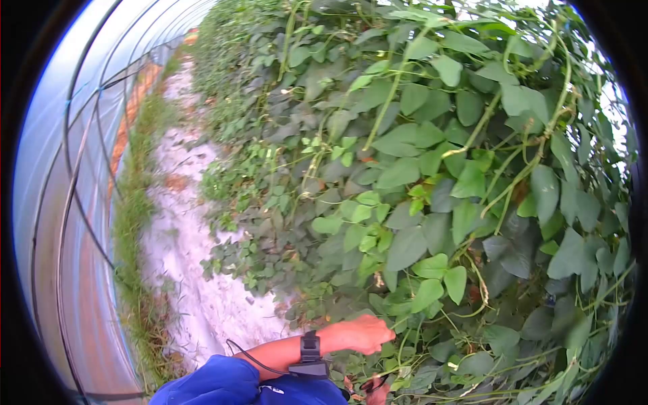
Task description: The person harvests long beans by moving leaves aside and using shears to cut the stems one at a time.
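Observation:
My left hand (359, 334) reaches in from the lower left, its fingers curled closed at the edge of the bean vines (432, 236). What it grips, if anything, is hidden among the stems and leaves beside it. A black wrist strap with a small box (310, 356) sits on that forearm, below a blue sleeve (209, 383). Lower down, at the bottom edge, part of my right hand (376, 390) shows close to thin green stems. Its fingers are blurred and mostly cut off.
Tall leafy vines fill the right side, with a long thin green pod (391, 101) hanging among them. A pale ground sheet (196, 256) runs along the row. Grass (138, 256) borders it, then the plastic tunnel wall (81, 270) with curved hoops.

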Action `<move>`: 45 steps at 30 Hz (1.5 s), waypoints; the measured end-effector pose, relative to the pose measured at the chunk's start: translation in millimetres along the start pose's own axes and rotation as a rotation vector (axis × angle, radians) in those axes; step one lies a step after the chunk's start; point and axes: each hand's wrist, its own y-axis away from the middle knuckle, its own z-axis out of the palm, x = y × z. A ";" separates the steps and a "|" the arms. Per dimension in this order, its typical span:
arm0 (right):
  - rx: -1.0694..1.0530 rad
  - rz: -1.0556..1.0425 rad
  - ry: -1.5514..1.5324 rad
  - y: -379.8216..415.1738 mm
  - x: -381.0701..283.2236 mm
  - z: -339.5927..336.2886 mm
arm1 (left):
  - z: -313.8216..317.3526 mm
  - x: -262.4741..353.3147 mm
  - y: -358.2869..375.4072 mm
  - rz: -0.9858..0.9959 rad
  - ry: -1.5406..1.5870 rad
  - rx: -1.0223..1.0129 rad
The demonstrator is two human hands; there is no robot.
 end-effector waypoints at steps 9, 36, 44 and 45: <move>-0.402 -0.033 0.085 15.5 -12.1 48.7 | 40.9 -14.7 42.6 -0.028 0.044 0.039; -0.741 -0.177 0.253 -2.7 -104.0 127.6 | -186.2 -219.8 127.4 -0.873 -0.453 0.925; -0.719 -0.681 0.139 -3.3 -301.8 236.9 | -139.0 -189.9 138.3 -0.716 -0.262 1.092; -0.668 -0.676 0.110 -5.1 -329.5 251.5 | -135.2 -189.1 137.4 -0.718 -0.260 1.087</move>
